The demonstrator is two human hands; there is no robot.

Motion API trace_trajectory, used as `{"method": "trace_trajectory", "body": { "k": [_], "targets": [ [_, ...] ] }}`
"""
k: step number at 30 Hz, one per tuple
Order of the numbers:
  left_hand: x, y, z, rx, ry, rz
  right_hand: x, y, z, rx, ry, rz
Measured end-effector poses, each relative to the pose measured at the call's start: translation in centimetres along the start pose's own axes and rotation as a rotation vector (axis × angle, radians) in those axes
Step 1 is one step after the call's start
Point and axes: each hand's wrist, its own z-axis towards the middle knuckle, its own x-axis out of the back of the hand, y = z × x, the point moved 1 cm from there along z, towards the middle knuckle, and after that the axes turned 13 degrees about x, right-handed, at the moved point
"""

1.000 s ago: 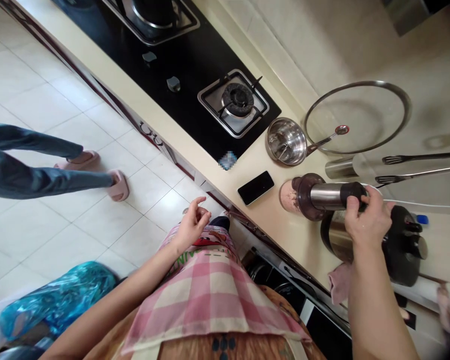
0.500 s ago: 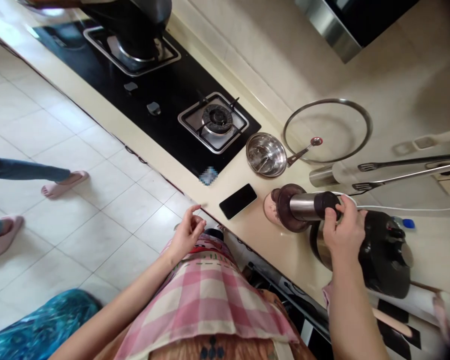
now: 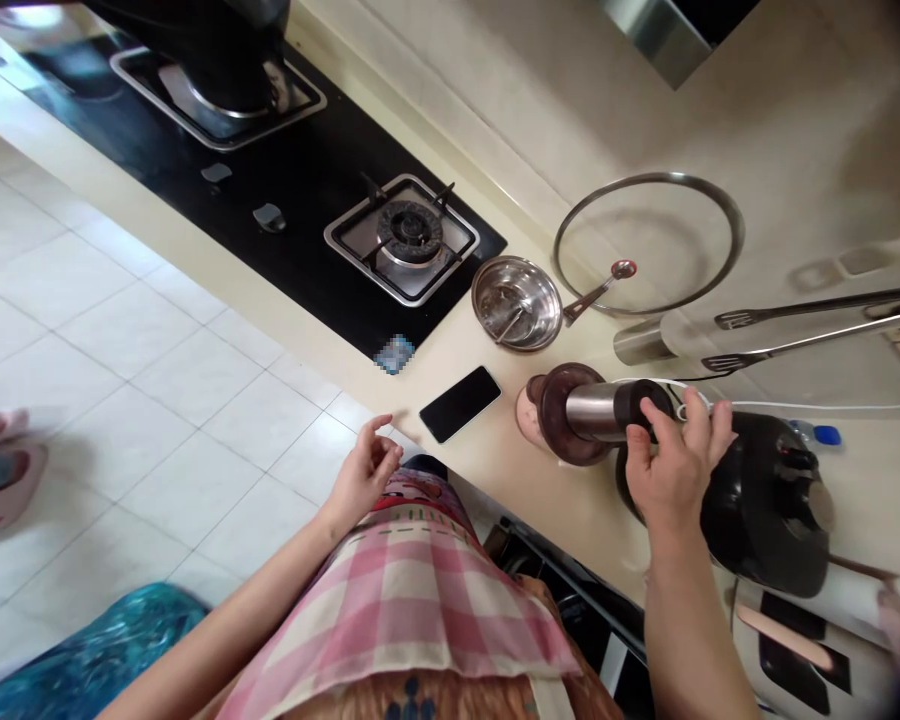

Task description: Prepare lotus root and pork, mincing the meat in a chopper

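Observation:
On the counter stands an electric food chopper, with a steel motor body, black top, brown lid and a bowl with pinkish contents below. My right hand is at its black top, the index fingertip on or just above it and the other fingers spread. Whether the fingertip presses cannot be made out. My left hand hangs in front of the counter edge with loosely bent fingers and holds nothing. A black-screened phone lies close to it.
A small steel pan sits beside the gas hob. Behind it a glass lid leans on the wall. A black appliance stands right of the chopper. A blue plastic bag is on the floor. Another person's foot shows at far left.
My right hand's fingers have spread and loosened from around the chopper's top. The view has shifted slightly right. The other person's feet have moved toward the left edge.

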Motion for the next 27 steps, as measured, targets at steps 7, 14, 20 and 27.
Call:
{"method": "trace_trajectory", "body": {
  "k": [7,14,20,27],
  "targets": [
    [-0.6,-0.2,0.4,0.02,-0.015,0.004,-0.4,0.6,0.1,-0.009,-0.012,0.056],
    [-0.4,-0.3,0.2,0.005,-0.002,-0.023,-0.5,0.8,0.1,0.032,0.02,0.09],
    [-0.1,-0.8,0.0,-0.015,0.021,-0.031,-0.7,0.9,0.0,0.017,0.049,0.118],
    [0.2,-1.4,-0.1,-0.033,0.032,-0.068,-0.3,1.3,0.4,0.047,-0.005,0.111]
  ]
}}
